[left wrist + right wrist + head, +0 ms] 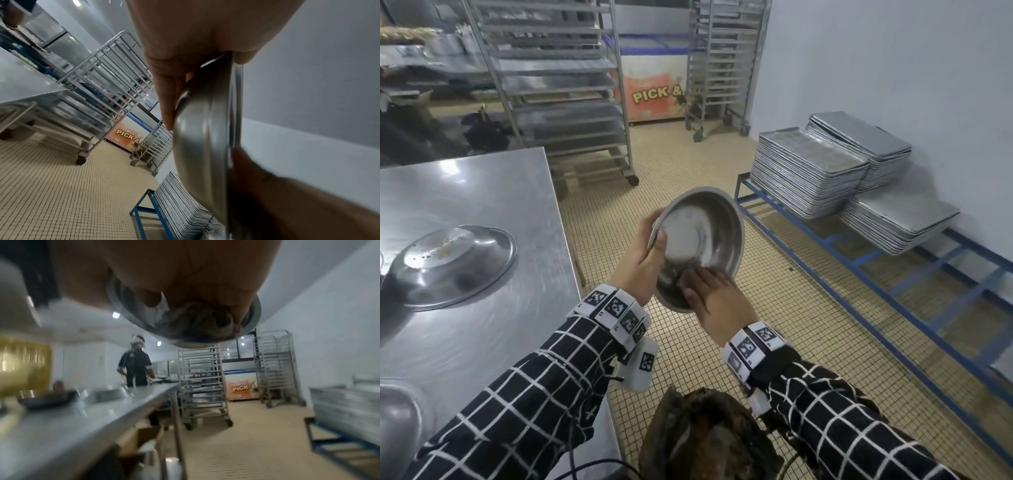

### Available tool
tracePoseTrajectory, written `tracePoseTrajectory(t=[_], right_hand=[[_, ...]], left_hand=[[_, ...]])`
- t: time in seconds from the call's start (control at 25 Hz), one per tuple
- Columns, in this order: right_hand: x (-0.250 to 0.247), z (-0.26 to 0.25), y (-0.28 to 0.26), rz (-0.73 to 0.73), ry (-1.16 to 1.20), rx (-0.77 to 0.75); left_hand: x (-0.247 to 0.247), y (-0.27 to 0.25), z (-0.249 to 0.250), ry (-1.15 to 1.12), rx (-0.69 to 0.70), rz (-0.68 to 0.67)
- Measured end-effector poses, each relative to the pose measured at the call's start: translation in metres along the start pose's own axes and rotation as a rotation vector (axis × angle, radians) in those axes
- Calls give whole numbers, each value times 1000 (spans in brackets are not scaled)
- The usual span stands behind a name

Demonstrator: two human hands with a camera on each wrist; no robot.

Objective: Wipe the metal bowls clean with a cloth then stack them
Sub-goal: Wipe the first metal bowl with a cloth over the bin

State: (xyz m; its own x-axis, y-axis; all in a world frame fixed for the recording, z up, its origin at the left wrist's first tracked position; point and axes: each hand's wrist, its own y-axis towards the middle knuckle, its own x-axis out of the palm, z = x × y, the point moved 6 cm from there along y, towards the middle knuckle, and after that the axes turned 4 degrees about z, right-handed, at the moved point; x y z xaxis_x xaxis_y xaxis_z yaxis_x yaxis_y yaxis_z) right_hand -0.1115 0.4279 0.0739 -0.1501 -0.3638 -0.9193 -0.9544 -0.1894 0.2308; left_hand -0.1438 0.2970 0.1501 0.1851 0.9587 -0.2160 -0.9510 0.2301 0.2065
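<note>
I hold a round metal bowl (709, 222) tilted up in front of me, above the tiled floor. My left hand (652, 246) grips its left rim, thumb inside and fingers behind the wall, which the left wrist view shows edge-on on the bowl (195, 146). My right hand (709, 284) lies with fingers stretched over a dark cloth (682, 279) and presses it into the bowl's lower inside. The right wrist view shows the cloth (197, 321) bunched under that hand inside the bowl (254, 313). An upturned metal bowl (452, 263) sits on the steel table (482, 192), and another bowl (400, 421) shows at the lower left.
Stacks of metal trays (808, 171) rest on a low blue frame (887, 270) along the right wall. Wheeled tray racks (558, 85) and a chest freezer (654, 92) stand at the back. Another person (135, 363) works at the table's far end. A dark crumpled thing (705, 442) sits below my arms.
</note>
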Motion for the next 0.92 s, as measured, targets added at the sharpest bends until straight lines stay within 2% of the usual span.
tracePoseTrajectory(t=[0.08,0.16,0.2,0.28,0.36,0.4,0.48,0.64,0.72,0.84,0.92], right_hand=[[2,-25,-2,25,239,-29],[5,-37,-9,76,323,-40],[5,-33,-10,85,256,-41],[3,-9,-8,69,-25,-29],[-6,20,-5,44,-254,64],[-11,33,-3,44,-276,139],[-22,46,0,105,-123,276],[-48,53,4,312,282,418],[-54,64,5,321,535,561],[-56,70,5,262,640,638],[-58,68,2,320,670,663]], left_hand=[[1,1,-1,-10,2,38],[1,2,2,30,26,60],[0,2,3,41,33,69],[-4,3,0,40,18,86],[-5,1,-4,31,-21,85],[-4,-2,-4,15,-37,91],[1,-9,0,-4,-89,87],[-1,-13,-13,-21,-243,48],[-6,-12,-19,-46,-278,-3],[-11,-8,-22,-143,-261,3],[-16,-8,-18,-170,-229,72]])
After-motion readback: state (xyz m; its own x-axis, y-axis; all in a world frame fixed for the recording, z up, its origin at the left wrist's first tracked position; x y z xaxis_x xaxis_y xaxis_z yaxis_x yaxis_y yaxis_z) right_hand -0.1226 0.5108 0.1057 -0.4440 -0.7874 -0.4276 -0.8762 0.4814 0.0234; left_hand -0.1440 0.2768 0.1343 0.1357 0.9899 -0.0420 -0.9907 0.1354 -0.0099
